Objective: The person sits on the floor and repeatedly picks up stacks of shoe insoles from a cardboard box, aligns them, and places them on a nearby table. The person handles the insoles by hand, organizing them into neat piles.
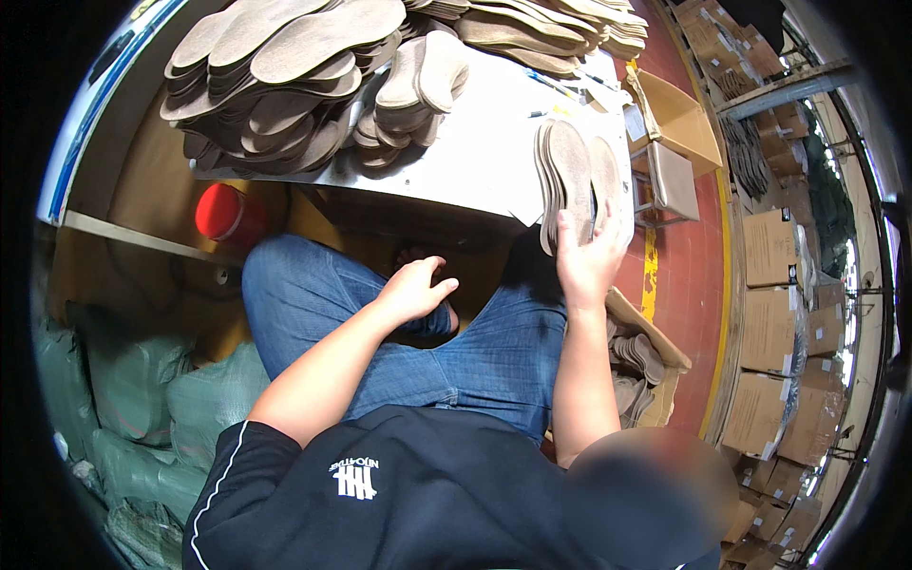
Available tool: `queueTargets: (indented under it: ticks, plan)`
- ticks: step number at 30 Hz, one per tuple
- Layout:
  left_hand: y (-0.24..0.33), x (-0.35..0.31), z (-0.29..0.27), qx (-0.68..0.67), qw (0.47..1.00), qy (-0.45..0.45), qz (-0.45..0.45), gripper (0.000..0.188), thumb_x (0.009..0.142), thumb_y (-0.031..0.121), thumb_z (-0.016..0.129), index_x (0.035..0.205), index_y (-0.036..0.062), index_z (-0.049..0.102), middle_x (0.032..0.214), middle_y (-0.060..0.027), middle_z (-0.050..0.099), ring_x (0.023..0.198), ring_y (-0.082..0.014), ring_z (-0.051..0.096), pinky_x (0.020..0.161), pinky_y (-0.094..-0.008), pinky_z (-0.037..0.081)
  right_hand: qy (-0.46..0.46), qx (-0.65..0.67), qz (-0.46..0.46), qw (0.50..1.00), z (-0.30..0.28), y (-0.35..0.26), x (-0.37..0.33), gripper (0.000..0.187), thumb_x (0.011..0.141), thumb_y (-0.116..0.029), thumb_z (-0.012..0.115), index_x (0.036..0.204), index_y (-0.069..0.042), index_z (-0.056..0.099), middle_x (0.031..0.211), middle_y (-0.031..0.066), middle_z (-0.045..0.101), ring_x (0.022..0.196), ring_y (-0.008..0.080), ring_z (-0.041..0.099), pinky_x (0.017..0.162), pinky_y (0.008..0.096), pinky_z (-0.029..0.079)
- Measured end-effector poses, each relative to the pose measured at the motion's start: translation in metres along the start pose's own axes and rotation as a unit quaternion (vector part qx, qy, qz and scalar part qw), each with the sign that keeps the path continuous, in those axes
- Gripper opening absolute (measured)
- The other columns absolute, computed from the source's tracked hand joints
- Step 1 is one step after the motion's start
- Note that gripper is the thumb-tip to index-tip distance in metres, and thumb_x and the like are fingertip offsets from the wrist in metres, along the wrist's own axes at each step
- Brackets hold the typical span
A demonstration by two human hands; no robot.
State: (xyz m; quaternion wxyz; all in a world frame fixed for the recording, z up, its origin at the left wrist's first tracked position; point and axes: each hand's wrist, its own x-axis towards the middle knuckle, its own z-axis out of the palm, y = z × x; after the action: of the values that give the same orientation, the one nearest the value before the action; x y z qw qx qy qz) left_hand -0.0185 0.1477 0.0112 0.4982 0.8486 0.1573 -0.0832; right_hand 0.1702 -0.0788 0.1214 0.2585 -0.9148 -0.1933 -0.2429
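At the right end of the white table, my right hand (593, 264) is closed around the near ends of some grey-brown shoe insoles (568, 163). They stand in a small stack, with another insole (603, 173) fanned out at its right side. My left hand (414, 290) hovers above my lap near the table's front edge, empty, with thumb and fingers apart. Ahead of it on the table lies a smaller pile of insoles (443, 71). Larger heaps of insoles (318, 40) cover the table's far left, and more insoles (522, 33) lie along the back.
Pens (551, 85) lie on the white table (489, 142). A red container (220, 214) stands below its left end. Green sacks (142, 389) fill the lower left. An open carton of insoles (655, 375) sits by my right leg, a stool (673, 180) beyond. Stacked cartons (768, 328) line the right.
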Motion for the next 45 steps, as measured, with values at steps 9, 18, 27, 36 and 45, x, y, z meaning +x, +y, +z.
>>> queueTargets:
  ticks: [9,18,27,36,45]
  plan:
    - [0.005,0.000,0.008,0.082,0.988,-0.127,0.025,0.063,0.106,0.044,0.076,0.145,-0.0048,0.069,0.137,-0.0285,0.077,0.131,-0.0426,0.074,0.112,-0.0515,0.059,-0.099,-0.085,0.056,0.990,-0.008,0.076,0.037,0.084,0.096,-0.042,0.088,0.160,0.001,0.056,0.148,0.0306,0.065,0.138,0.0491,0.062,0.120,0.0565,0.048]
    - [-0.011,-0.005,0.008,0.191,0.965,-0.181,0.005,0.060,0.104,0.044,0.076,0.138,-0.0042,0.071,0.128,-0.0298,0.079,0.125,-0.0467,0.075,0.108,-0.0544,0.060,-0.074,-0.045,0.131,0.988,0.001,0.067,0.068,0.083,0.100,-0.040,0.083,0.159,0.010,0.052,0.146,0.0402,0.062,0.138,0.0539,0.062,0.122,0.0572,0.048]
    - [-0.009,-0.001,0.018,0.199,0.953,-0.227,0.025,0.066,0.105,0.048,0.075,0.145,-0.0039,0.069,0.136,-0.0305,0.077,0.131,-0.0468,0.073,0.112,-0.0527,0.058,-0.174,0.136,-0.030,0.975,-0.008,-0.083,0.033,0.082,0.103,-0.042,0.082,0.163,0.005,0.052,0.154,0.0300,0.065,0.147,0.0422,0.061,0.127,0.0495,0.045]
    - [-0.010,-0.005,0.009,0.236,0.936,-0.259,-0.029,0.069,0.108,0.053,0.072,0.148,-0.0030,0.067,0.139,-0.0295,0.076,0.132,-0.0461,0.072,0.114,-0.0518,0.057,-0.295,-0.060,-0.003,0.954,0.056,-0.135,0.045,0.095,0.102,-0.074,0.067,0.158,0.002,0.058,0.147,0.0332,0.070,0.134,0.0471,0.071,0.117,0.0525,0.054]
    - [-0.004,-0.004,0.012,0.199,0.935,-0.292,0.010,0.059,0.108,0.055,0.071,0.139,0.0044,0.075,0.139,-0.0218,0.078,0.134,-0.0410,0.073,0.113,-0.0513,0.058,-0.333,-0.117,-0.061,0.934,0.058,-0.104,0.130,0.060,0.115,-0.056,0.056,0.136,-0.003,0.078,0.138,0.0239,0.078,0.130,0.0413,0.073,0.116,0.0538,0.054]
